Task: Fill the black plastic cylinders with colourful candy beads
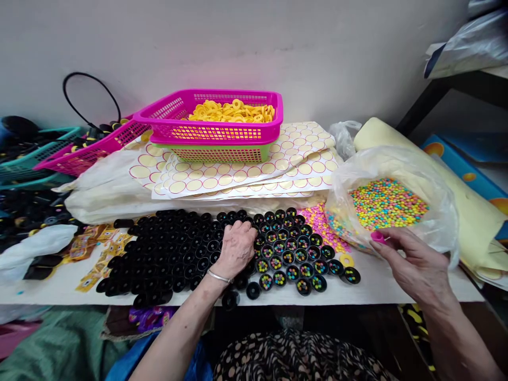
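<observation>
My right hand [416,262] pinches a small pink cup [378,236] between thumb and fingers, at the front edge of a clear plastic bag [440,196]. Inside the bag lie many small coloured candy balls [389,203]. My left hand [237,244], with a bracelet at the wrist, rests with curled fingers among rows of small black cups [170,254]; what its fingers hold, if anything, is hidden. Right of that hand, many black cups hold coloured balls [292,272], while those to the left look to have none.
A pink basket [218,127] of yellow rings [234,111] sits on a green basket [222,153] over sticker sheets [242,177]. Pink pieces [319,219] lie beside the bag. Yellow packets [99,256] are at left; a rolled yellow sheet [456,211] is at right.
</observation>
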A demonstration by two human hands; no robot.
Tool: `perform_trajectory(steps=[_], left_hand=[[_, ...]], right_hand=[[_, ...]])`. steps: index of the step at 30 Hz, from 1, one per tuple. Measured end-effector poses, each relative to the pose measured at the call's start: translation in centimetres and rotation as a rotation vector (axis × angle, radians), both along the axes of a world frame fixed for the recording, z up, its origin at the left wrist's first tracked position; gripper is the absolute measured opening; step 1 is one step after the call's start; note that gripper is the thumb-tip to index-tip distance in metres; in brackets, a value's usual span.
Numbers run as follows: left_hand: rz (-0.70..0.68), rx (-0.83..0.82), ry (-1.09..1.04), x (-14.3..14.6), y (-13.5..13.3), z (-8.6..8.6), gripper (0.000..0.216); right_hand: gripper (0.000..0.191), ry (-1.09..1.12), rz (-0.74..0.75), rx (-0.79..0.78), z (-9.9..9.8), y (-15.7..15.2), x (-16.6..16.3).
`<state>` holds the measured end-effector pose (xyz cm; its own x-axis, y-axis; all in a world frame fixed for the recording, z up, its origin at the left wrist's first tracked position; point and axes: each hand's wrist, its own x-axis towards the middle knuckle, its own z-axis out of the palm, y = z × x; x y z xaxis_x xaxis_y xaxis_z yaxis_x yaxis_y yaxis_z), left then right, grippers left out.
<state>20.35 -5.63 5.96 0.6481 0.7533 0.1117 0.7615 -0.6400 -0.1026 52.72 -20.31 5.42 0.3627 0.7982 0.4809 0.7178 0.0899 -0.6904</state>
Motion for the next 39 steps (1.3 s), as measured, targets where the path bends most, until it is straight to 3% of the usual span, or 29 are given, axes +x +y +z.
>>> perform_trajectory(steps=[5, 12, 20, 26, 33, 39], left_hand=[[0.022, -0.048, -0.088, -0.4, 0.1, -0.3, 0.019], [0.065, -0.094, -0.243, -1.5, 0.3, -0.3, 0.017], [0.041, -0.086, -0.061, -1.0, -0.3, 0.8, 0.019], [-0.002, -0.090, 0.056, -0.5, -0.3, 1.5, 0.015], [-0.082, -0.103, 0.053, -0.7, 0.3, 1.0, 0.015], [-0.063, -0.118, 0.011, -0.9, 0.6, 0.8, 0.017]], right_hand=[[0.018, 0.013, 0.026, 0.028, 0.1, 0.0, -0.9], [0.015, 0.022, 0.094, -0.052, -0.2, -0.3, -2.6], [0.018, 0.057, 0.196, -0.056, 0.2, 0.3, -4.2], [0.018, 0.051, 0.182, -0.047, 0.3, 0.4, -4.2], [0.020, 0.056, 0.193, -0.063, 0.4, 0.3, -4.1], [0.018, 0.072, 0.186, -0.062, 0.6, 0.2, -4.3]])
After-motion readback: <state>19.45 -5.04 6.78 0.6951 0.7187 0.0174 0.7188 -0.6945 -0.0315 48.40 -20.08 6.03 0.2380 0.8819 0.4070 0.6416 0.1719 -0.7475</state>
